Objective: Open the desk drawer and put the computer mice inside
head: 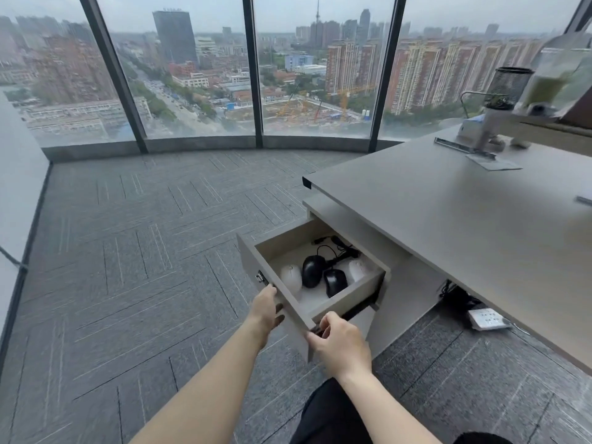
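The grey desk drawer (pixel 347 301) stands pulled out under the desktop (pixel 448 213). Inside lie several computer mice: a white mouse (pixel 291 277) at the left, a black mouse (pixel 312 270) beside it, a second black mouse (pixel 335 282) with its cable, and another white mouse (pixel 358 269) at the right. My left hand (pixel 265 310) rests flat against the outer face of the drawer front. My right hand (pixel 341 342) grips the drawer front's near corner, fingers curled over its edge.
A power strip (pixel 487 319) and cables lie on the carpet under the desk. On the desktop's far end stand a monitor arm base (pixel 483 136) and a mesh pen cup (pixel 509 88). Floor-to-ceiling windows close off the far side; grey carpet spreads to the left.
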Action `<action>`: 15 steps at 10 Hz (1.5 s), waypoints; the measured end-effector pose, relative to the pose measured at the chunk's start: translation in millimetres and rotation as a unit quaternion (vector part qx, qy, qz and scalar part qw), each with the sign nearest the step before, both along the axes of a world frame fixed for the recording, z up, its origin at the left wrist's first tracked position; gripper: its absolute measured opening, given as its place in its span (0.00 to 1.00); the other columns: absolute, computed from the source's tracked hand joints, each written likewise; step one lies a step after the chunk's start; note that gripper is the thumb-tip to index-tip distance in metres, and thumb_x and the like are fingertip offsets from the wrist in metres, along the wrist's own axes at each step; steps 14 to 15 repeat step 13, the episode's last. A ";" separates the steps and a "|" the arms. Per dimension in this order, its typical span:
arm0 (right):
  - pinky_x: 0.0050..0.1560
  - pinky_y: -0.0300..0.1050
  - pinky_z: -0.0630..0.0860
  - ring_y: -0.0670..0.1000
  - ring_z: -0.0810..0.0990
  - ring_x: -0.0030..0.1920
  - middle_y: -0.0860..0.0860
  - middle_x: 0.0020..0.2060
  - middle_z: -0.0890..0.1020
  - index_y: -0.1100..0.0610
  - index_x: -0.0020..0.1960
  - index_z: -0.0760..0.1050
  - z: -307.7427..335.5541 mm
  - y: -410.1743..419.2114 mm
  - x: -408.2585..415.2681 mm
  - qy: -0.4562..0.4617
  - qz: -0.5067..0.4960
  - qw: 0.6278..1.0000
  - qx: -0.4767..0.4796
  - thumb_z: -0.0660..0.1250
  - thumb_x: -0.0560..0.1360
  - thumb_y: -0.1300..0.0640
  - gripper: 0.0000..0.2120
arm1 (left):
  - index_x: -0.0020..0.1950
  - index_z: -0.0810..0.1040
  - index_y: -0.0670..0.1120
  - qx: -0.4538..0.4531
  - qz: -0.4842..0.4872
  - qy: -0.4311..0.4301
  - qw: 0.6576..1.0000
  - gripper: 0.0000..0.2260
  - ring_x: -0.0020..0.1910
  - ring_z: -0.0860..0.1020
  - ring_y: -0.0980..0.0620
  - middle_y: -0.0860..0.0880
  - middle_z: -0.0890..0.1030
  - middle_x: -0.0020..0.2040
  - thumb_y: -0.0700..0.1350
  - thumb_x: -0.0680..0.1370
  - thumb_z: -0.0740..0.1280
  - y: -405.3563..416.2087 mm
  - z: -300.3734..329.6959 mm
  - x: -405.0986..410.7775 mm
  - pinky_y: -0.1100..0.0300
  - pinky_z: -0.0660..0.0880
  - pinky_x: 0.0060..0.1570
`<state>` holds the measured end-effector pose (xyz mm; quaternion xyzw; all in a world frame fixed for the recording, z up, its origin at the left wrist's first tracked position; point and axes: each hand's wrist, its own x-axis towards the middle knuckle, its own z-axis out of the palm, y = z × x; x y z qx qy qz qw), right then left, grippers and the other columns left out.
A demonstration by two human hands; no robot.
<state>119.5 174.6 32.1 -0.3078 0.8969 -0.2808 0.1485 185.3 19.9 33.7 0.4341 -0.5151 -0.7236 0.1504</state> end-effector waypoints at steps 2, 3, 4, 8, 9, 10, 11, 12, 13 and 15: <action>0.32 0.43 0.68 0.51 0.78 0.45 0.49 0.52 0.82 0.51 0.61 0.70 -8.0 12.5 -41.3 -0.038 -0.112 0.993 -0.011 0.64 0.73 0.35 0.24 | 0.63 0.73 0.54 0.013 -0.032 0.016 0.999 0.15 0.63 0.75 0.46 0.55 0.76 0.59 0.49 0.82 0.50 13.2 -0.6 -56.0 0.47 0.72 0.66; 0.45 0.49 0.77 0.57 0.80 0.57 0.53 0.64 0.78 0.52 0.74 0.60 -16.5 12.8 -65.0 -0.065 -0.163 0.984 -0.019 0.62 0.72 0.32 0.38 | 0.73 0.68 0.50 0.032 -0.038 0.023 0.999 0.20 0.64 0.75 0.45 0.52 0.72 0.69 0.49 0.82 0.51 12.8 -5.1 -86.5 0.50 0.74 0.62; 0.54 0.53 0.77 0.58 0.76 0.64 0.55 0.69 0.73 0.53 0.77 0.55 -19.2 11.4 -91.0 -0.092 -0.192 0.976 -0.044 0.63 0.72 0.32 0.41 | 0.76 0.64 0.49 0.050 -0.046 0.028 0.997 0.22 0.64 0.76 0.44 0.52 0.70 0.72 0.49 0.82 0.50 14.0 -7.3 -118.3 0.53 0.74 0.58; 0.54 0.57 0.79 0.60 0.80 0.61 0.58 0.67 0.77 0.56 0.74 0.60 -27.5 10.0 -155.0 -0.096 -0.250 0.959 -0.093 0.62 0.75 0.36 0.35 | 0.72 0.68 0.51 0.120 -0.031 0.060 0.990 0.19 0.62 0.76 0.44 0.54 0.71 0.62 0.47 0.81 0.53 24.2 -3.0 -197.8 0.53 0.73 0.58; 0.54 0.55 0.79 0.59 0.79 0.62 0.57 0.66 0.78 0.55 0.74 0.62 -27.1 11.8 -163.6 -0.099 -0.242 0.960 -0.103 0.64 0.75 0.38 0.34 | 0.63 0.72 0.52 0.120 -0.028 0.053 0.991 0.13 0.58 0.76 0.45 0.54 0.73 0.61 0.48 0.81 0.54 23.6 -4.1 -205.0 0.53 0.73 0.58; 0.50 0.51 0.76 0.58 0.81 0.58 0.52 0.59 0.82 0.51 0.67 0.67 -26.8 13.4 -170.0 -0.107 -0.236 0.962 -0.087 0.64 0.76 0.39 0.24 | 0.59 0.73 0.51 0.128 -0.028 0.048 0.990 0.11 0.57 0.77 0.44 0.54 0.74 0.63 0.49 0.80 0.57 17.7 -8.1 -208.0 0.53 0.72 0.59; 0.51 0.53 0.77 0.58 0.82 0.56 0.51 0.57 0.84 0.49 0.64 0.68 -25.5 13.9 -169.2 -0.101 -0.228 0.965 -0.076 0.62 0.77 0.38 0.21 | 0.63 0.73 0.50 0.128 -0.039 0.058 0.989 0.14 0.56 0.78 0.45 0.54 0.73 0.67 0.50 0.80 0.56 15.1 -11.5 -208.1 0.54 0.72 0.56; 0.52 0.53 0.76 0.59 0.81 0.58 0.53 0.59 0.83 0.51 0.67 0.68 -20.4 11.8 -167.4 -0.111 -0.233 0.963 -0.079 0.61 0.78 0.40 0.23 | 0.71 0.70 0.48 0.117 -0.049 0.053 0.991 0.20 0.60 0.76 0.45 0.52 0.71 0.71 0.52 0.80 0.54 14.8 -9.9 -205.7 0.52 0.72 0.60; 0.50 0.52 0.78 0.57 0.82 0.53 0.54 0.55 0.83 0.53 0.64 0.71 -15.6 16.4 -161.2 -0.090 -0.246 0.962 -0.082 0.62 0.78 0.44 0.19 | 0.72 0.69 0.45 0.085 -0.057 0.029 0.994 0.22 0.64 0.75 0.44 0.48 0.71 0.71 0.52 0.80 0.56 19.8 -12.9 -190.5 0.50 0.72 0.64; 0.50 0.52 0.78 0.57 0.82 0.53 0.54 0.55 0.83 0.53 0.64 0.71 -15.6 16.4 -161.2 -0.090 -0.246 0.962 -0.082 0.62 0.78 0.44 0.19 | 0.72 0.69 0.45 0.085 -0.057 0.029 0.994 0.22 0.64 0.75 0.44 0.48 0.71 0.71 0.52 0.80 0.56 19.8 -12.9 -190.5 0.50 0.72 0.64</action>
